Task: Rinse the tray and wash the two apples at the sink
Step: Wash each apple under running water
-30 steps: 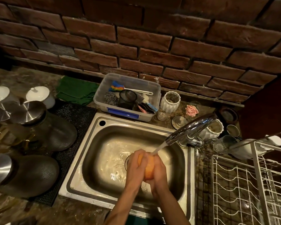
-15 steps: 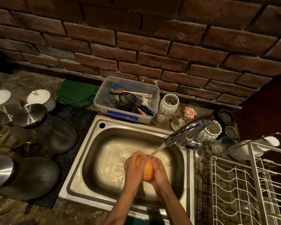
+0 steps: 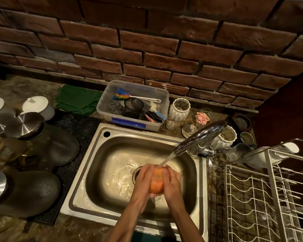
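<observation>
We cup the round orange-red apple [image 3: 157, 184] between left hand [image 3: 143, 180] and right hand [image 3: 171, 182] — wet, slippery, firm; grip its sides.

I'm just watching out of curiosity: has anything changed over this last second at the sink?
Little. The left hand and right hand still cup the apple under the faucet's stream, but the fingers have shifted around it, showing more of its top, as if rubbing and turning it. The water keeps running; the sink and the things around it are unmoved.

1 apple [image 3: 157, 182], 2 hands, 1 sink [image 3: 87, 172], 1 tap [image 3: 199, 137], 1 plastic bin [image 3: 129, 122], 2 white ribbed jars, 1 dish rack [image 3: 269, 198]
</observation>
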`<state>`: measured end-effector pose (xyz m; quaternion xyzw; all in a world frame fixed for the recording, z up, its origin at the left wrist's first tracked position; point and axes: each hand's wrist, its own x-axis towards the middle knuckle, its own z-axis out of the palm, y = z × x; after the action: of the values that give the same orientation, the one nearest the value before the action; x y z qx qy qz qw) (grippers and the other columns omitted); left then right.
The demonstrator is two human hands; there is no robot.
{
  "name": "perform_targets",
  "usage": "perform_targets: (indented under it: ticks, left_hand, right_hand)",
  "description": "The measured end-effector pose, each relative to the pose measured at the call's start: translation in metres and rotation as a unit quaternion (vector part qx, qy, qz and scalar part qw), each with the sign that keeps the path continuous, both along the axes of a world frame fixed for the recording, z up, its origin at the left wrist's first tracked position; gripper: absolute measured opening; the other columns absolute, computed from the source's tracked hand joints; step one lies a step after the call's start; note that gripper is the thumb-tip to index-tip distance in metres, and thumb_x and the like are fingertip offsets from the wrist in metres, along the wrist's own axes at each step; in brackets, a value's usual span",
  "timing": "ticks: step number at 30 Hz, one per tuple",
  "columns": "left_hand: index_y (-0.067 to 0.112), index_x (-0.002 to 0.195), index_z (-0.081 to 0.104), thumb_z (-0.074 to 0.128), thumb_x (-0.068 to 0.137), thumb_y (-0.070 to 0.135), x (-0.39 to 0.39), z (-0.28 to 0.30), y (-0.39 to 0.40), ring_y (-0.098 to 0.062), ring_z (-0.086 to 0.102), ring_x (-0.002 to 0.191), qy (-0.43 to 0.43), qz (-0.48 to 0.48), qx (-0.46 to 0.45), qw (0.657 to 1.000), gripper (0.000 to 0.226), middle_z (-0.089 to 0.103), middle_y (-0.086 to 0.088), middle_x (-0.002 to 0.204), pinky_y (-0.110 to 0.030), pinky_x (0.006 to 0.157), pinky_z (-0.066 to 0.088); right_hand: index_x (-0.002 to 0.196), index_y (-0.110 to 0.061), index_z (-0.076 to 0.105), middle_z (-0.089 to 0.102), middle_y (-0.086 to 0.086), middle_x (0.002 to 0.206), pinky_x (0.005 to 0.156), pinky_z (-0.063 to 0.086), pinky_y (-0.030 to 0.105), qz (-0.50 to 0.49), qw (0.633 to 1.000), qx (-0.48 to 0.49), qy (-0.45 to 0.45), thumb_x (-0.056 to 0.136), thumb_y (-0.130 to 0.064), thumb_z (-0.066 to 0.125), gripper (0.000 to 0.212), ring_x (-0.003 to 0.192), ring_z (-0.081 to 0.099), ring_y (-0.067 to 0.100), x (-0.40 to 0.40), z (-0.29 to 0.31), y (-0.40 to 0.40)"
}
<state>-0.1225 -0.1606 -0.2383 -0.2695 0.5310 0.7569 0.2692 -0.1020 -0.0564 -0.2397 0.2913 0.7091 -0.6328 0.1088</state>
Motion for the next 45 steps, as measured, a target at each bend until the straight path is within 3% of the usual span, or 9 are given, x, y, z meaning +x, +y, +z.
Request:
perform_targets:
  ticks: [3,9,15,18,26,29,34,38,45]
  left_hand:
    - [0.048,0.107,0.063,0.057,0.094,0.051,0.000,-0.002,0.004,-0.023,0.066,0.106,0.047,-0.017,-0.094,0.994,0.014,0.060,0.004,0.120,-0.049,0.072,0.064]
    - [0.058,0.104,0.057,0.053,0.097,0.049,-0.001,-0.002,-0.005,-0.012,0.059,0.108,0.142,-0.112,-0.185,0.966,0.012,0.050,-0.001,0.122,-0.009,0.059,0.054]
    - [0.050,0.096,0.067,0.057,0.097,0.040,0.002,-0.005,0.004,-0.007,0.070,0.092,0.097,-0.020,-0.161,0.982,0.014,0.068,0.005,0.108,-0.015,0.062,0.056]
    - [0.038,0.086,0.072,0.059,0.095,0.024,-0.004,-0.008,0.010,-0.017,0.071,0.082,0.061,0.028,-0.147,0.987,0.022,0.073,0.001,0.091,-0.039,0.075,0.062]
    - [0.021,0.115,0.066,0.052,0.091,0.065,-0.015,0.004,-0.004,-0.032,0.076,0.084,-0.140,-0.069,0.023,0.987,0.051,0.077,-0.018,0.099,-0.047,0.066,0.062]
    - [0.021,0.116,0.064,0.050,0.094,0.061,-0.018,0.008,0.001,-0.033,0.076,0.086,-0.127,-0.041,-0.005,0.991,0.048,0.077,-0.018,0.101,-0.044,0.062,0.061]
    - [0.029,0.117,0.060,0.051,0.099,0.047,-0.010,0.007,0.011,-0.029,0.073,0.095,-0.003,0.029,-0.078,0.997,0.027,0.070,-0.012,0.111,-0.042,0.065,0.064]
    - [0.062,0.095,0.060,0.052,0.101,0.036,-0.002,0.009,0.008,-0.011,0.067,0.096,0.131,0.008,-0.181,0.975,0.028,0.066,0.010,0.105,-0.014,0.061,0.056]
    - [0.056,0.127,0.047,0.054,0.095,0.046,0.009,-0.002,0.008,-0.002,0.051,0.110,0.162,-0.048,-0.274,0.947,0.033,0.044,0.013,0.134,-0.024,0.079,0.057]
  right_hand:
    - [0.130,-0.020,0.052,0.060,0.011,0.126,0.089,0.059,0.051,-0.064,0.987,-0.121,-0.090,0.102,-0.047,0.039,0.041,0.107,0.065,0.028,-0.013,0.001,-0.006]
    - [0.114,-0.016,0.066,0.078,0.019,0.098,0.073,0.057,0.066,-0.084,0.932,-0.269,-0.227,0.100,-0.050,0.045,0.043,0.092,0.073,0.042,-0.027,-0.001,0.011]
    - [0.107,-0.013,0.066,0.077,0.019,0.098,0.080,0.058,0.063,-0.035,0.957,-0.211,-0.197,0.102,-0.033,0.040,0.033,0.093,0.073,0.038,-0.032,-0.008,0.005]
    - [0.100,-0.013,0.065,0.070,0.026,0.109,0.093,0.053,0.062,-0.048,0.984,-0.110,-0.130,0.103,-0.032,0.039,0.032,0.103,0.068,0.042,-0.023,-0.011,-0.004]
    - [0.146,-0.028,0.036,0.046,-0.010,0.134,0.088,0.055,0.015,0.113,0.989,0.041,0.085,0.092,-0.055,0.036,0.060,0.117,0.057,0.007,0.009,0.003,0.004]
    - [0.142,-0.033,0.039,0.050,-0.016,0.132,0.089,0.055,0.017,0.104,0.990,0.035,0.094,0.092,-0.055,0.039,0.055,0.117,0.058,0.006,0.010,0.001,0.004]
    - [0.112,-0.038,0.059,0.069,-0.007,0.108,0.076,0.055,0.020,0.041,0.998,0.003,0.056,0.103,-0.038,0.044,0.017,0.097,0.068,0.013,-0.010,-0.009,-0.003]
    - [0.099,-0.031,0.073,0.076,0.004,0.098,0.080,0.058,0.037,-0.026,0.989,-0.140,-0.026,0.101,-0.031,0.050,0.023,0.088,0.072,0.017,-0.023,-0.005,-0.001]
    - [0.113,-0.016,0.068,0.078,0.017,0.097,0.073,0.060,0.057,-0.013,0.923,-0.289,-0.254,0.093,-0.047,0.049,0.042,0.091,0.075,0.036,-0.034,0.007,0.009]
